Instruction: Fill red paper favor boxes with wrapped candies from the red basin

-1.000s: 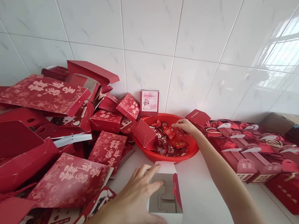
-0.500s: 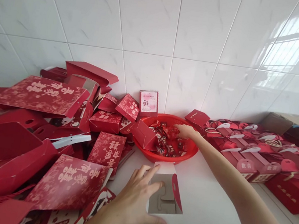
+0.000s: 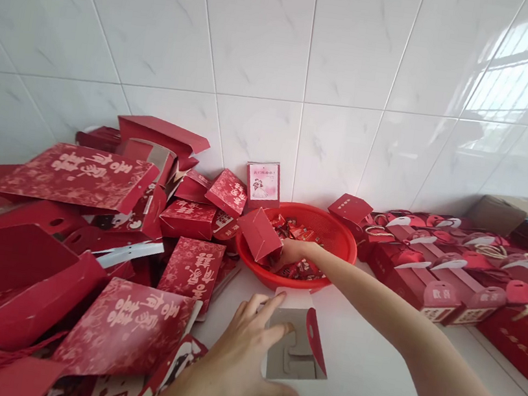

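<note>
An opened box [image 3: 295, 343] stands on the white table, its top flaps spread and its grey inside showing. My left hand [image 3: 255, 351] rests on its left side, fingers spread around the edge. Behind it is a round red plastic basket [image 3: 347, 236] with small wrapped candies [image 3: 301, 267] in it. My right hand [image 3: 288, 254] reaches into the basket, beside a red box [image 3: 260, 233] that leans over the left rim. The fingers of that hand are hidden, so what they hold cannot be seen.
Red boxes and bags [image 3: 127, 329] lie piled at the left. A small picture card [image 3: 264, 183] leans on the tiled wall. Rows of closed red boxes [image 3: 443, 282] stand at the right, with a cardboard box [image 3: 502, 215] behind them.
My right hand has moved left inside the basket, from the candies at its right to the leaning red box. The box there is tilted more upright. My left hand stays at the opened box.
</note>
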`<state>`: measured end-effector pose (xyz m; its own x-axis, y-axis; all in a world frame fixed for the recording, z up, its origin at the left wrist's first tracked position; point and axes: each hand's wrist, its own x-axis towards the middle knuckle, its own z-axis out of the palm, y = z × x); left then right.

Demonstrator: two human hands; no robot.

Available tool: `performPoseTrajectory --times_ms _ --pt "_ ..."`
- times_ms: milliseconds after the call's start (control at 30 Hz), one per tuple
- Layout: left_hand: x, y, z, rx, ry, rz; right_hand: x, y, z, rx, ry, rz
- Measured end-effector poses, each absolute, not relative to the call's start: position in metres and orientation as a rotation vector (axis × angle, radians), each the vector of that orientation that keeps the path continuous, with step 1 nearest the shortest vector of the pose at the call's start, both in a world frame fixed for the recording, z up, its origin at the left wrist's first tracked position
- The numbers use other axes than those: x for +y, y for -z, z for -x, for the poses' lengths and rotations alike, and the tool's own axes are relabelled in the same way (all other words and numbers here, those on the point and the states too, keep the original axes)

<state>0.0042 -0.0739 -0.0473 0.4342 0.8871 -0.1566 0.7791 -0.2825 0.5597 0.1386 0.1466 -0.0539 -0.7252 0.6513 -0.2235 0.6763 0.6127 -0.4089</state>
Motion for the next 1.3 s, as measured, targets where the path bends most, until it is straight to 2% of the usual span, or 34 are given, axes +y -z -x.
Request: performPoseTrajectory --times_ms 167,400,733,1000,1133,1300 --pt "-0.075 0.049 -0.004 1.376 -0.289 -2.128 0.144 0.044 -0.140 2.906 0.548 -1.146" --pt "-0.076 0.049 -0.004 1.370 -0.288 -2.151 0.126 0.028 -0.137 2.924 0.100 -1.447" --pt "-0.076 0.051 -0.003 1.354 -0.292 -2.173 0.114 0.030 -0.106 2.782 -0.117 -1.477" --pt "-0.077 0.056 -0.004 1.356 -0.301 -2.195 0.094 -0.029 -0.137 2.854 -0.418 -1.766" --pt "-0.077 0.056 -0.006 1.367 -0.315 -2.215 0.071 -0.040 -0.142 2.953 -0.606 -1.592" --pt "-0.079 0.054 -0.008 1.391 -0.274 -2.241 0.051 -0.023 -0.123 2.985 -0.623 -1.303"
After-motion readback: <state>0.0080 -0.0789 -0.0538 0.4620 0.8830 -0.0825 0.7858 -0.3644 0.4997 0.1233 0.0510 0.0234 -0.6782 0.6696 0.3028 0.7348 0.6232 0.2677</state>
